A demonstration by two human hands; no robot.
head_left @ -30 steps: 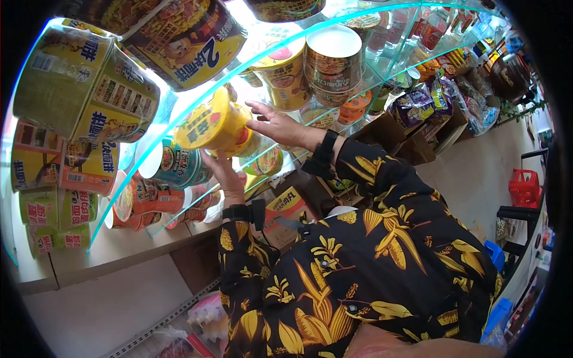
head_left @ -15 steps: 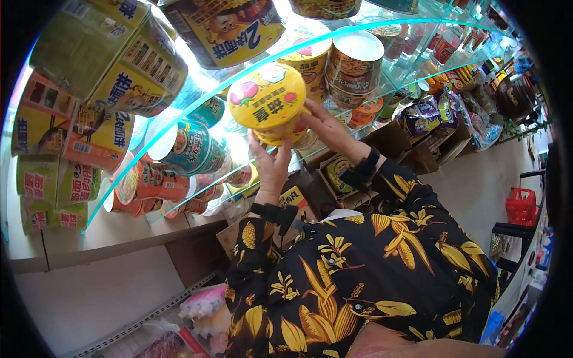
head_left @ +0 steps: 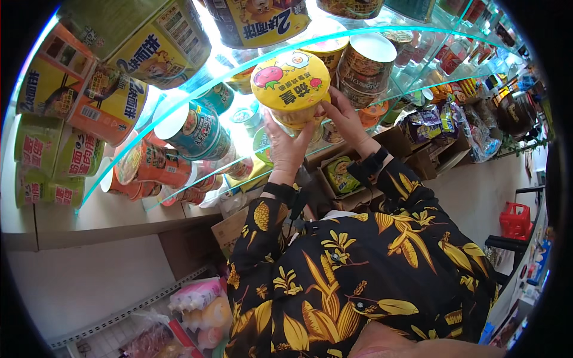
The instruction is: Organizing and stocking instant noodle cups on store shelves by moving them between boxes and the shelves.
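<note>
Between my two hands is a yellow instant noodle cup (head_left: pixel 290 82), its lid printed with a tomato and an egg. My left hand (head_left: pixel 288 145) grips the cup from below, at its near left side. My right hand (head_left: pixel 348 121) closes on its right side, fingers partly hidden behind it. The cup is tilted so its lid faces me, in front of the glass shelf edge (head_left: pixel 239 72). Just behind it on the shelf stand another yellow cup (head_left: pixel 330 46) and stacked brown noodle cups (head_left: pixel 365 65).
Teal noodle cups (head_left: pixel 194 131) and orange noodle cups (head_left: pixel 149 164) line the shelf at left. Large yellow noodle tubs (head_left: pixel 259 21) stand on the upper glass. An open carton (head_left: pixel 340 179) with green packets lies below my hands. A red basket (head_left: pixel 515 221) sits far right.
Both hands have carried the yellow noodle cup a little to the right. The shelves have shifted in view, with the upper tubs now further right and higher.
</note>
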